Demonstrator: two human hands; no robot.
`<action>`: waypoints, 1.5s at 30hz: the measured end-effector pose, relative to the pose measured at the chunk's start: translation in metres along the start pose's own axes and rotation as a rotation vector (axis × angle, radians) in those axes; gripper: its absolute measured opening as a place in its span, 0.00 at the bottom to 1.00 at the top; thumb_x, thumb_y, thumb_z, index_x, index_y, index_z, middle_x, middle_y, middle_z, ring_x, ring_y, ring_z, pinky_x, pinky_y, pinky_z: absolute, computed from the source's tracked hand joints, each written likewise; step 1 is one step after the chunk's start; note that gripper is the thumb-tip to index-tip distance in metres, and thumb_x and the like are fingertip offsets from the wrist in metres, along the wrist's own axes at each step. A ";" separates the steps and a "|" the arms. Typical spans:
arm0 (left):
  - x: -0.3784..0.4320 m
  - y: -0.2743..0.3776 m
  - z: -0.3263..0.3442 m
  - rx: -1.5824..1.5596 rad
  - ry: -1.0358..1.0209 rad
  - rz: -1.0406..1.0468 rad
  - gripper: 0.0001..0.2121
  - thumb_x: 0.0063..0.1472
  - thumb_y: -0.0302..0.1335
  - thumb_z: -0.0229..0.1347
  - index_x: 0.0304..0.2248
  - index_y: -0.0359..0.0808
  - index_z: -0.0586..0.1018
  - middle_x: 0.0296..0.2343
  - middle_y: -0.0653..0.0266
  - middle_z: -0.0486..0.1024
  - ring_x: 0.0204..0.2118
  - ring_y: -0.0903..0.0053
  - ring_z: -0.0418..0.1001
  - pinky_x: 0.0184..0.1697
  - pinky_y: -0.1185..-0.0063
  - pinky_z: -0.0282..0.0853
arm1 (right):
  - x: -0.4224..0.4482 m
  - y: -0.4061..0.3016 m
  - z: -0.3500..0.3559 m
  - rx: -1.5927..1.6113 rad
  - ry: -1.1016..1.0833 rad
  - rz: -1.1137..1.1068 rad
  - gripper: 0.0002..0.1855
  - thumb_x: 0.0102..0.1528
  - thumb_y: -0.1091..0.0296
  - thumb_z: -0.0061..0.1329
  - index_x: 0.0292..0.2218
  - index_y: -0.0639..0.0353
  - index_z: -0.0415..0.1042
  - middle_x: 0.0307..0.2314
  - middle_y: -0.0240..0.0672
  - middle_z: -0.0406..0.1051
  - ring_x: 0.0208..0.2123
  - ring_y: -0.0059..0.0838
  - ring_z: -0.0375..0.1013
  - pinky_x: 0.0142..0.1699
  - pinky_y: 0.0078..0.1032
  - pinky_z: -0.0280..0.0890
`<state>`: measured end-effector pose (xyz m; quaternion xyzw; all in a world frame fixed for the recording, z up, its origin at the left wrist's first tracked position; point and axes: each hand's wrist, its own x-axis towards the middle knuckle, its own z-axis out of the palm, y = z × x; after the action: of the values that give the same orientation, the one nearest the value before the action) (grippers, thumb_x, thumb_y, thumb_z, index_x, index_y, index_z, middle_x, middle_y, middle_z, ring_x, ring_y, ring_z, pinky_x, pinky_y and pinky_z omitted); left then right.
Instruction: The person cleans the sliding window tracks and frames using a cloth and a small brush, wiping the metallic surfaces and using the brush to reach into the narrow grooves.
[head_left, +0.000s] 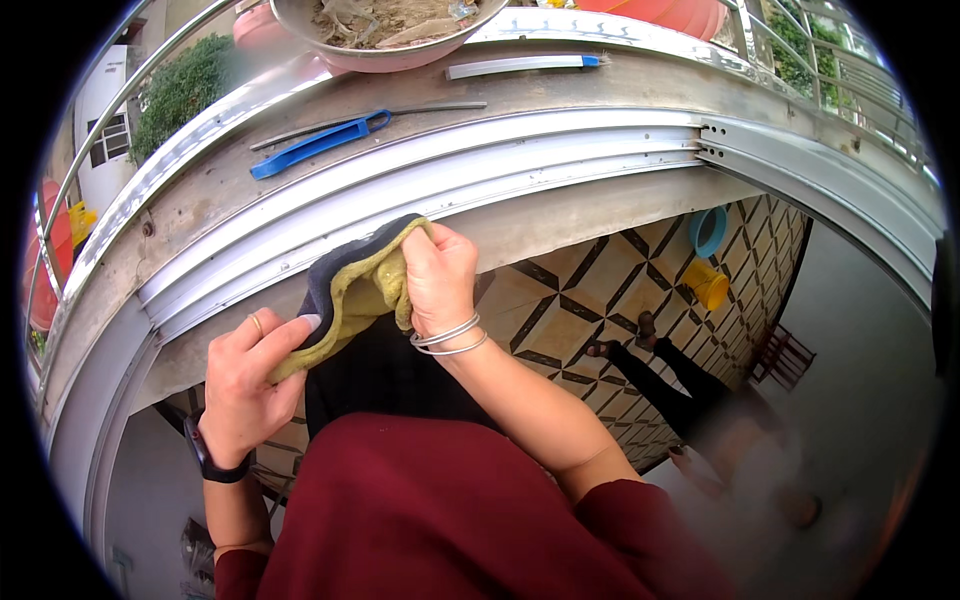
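A damp-looking cloth (367, 289), dark grey on one face and yellow-green on the other, hangs bunched between my two hands. My left hand (251, 375) pinches its lower left edge between thumb and fingers. At its upper right end, my right hand (442, 277) grips a fold in a fist. Just beyond the cloth runs the white metal track of a sliding window (450, 176), with specks of dirt along its grooves. On the ledge past the track lie a blue plastic tool (319, 146), a thin metal rod (439, 107) and a white-handled brush with a blue collar (525, 66).
A basin (390, 56) holding dirt and scraps stands on the outer ledge by a metal railing (161, 56). Behind me on the tiled floor (540, 319) are a blue bucket (707, 231), a yellow bucket (706, 285), and another person (720, 420). Potted-looking greenery (187, 90) shows outside.
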<state>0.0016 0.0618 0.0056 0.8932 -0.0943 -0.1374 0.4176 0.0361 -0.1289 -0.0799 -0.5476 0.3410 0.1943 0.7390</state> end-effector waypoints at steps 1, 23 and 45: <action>-0.001 0.000 -0.003 0.002 -0.014 -0.003 0.17 0.38 0.16 0.55 0.34 0.34 0.78 0.20 0.62 0.67 0.18 0.67 0.66 0.21 0.76 0.62 | -0.004 -0.003 0.003 0.036 -0.075 0.077 0.10 0.55 0.74 0.46 0.23 0.67 0.73 0.18 0.23 0.67 0.21 0.09 0.61 0.25 0.14 0.58; 0.178 0.118 0.121 -0.111 -0.127 0.520 0.21 0.45 0.22 0.56 0.43 0.39 0.72 0.29 0.60 0.67 0.23 0.68 0.71 0.22 0.75 0.67 | 0.096 -0.174 -0.213 -0.347 0.730 -1.039 0.09 0.53 0.79 0.50 0.38 0.69 0.72 0.24 0.35 0.72 0.28 0.20 0.71 0.36 0.17 0.66; 0.153 0.046 0.124 0.431 0.184 0.286 0.10 0.45 0.25 0.53 0.31 0.35 0.77 0.35 0.60 0.70 0.41 0.67 0.67 0.42 0.72 0.60 | 0.092 -0.143 -0.142 -1.676 0.394 -1.260 0.06 0.50 0.76 0.46 0.32 0.64 0.69 0.22 0.41 0.70 0.31 0.41 0.68 0.35 0.32 0.66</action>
<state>0.1038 -0.1000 -0.0604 0.9478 -0.2080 0.0279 0.2399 0.1526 -0.3174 -0.0726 -0.9805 -0.1327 -0.1423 0.0257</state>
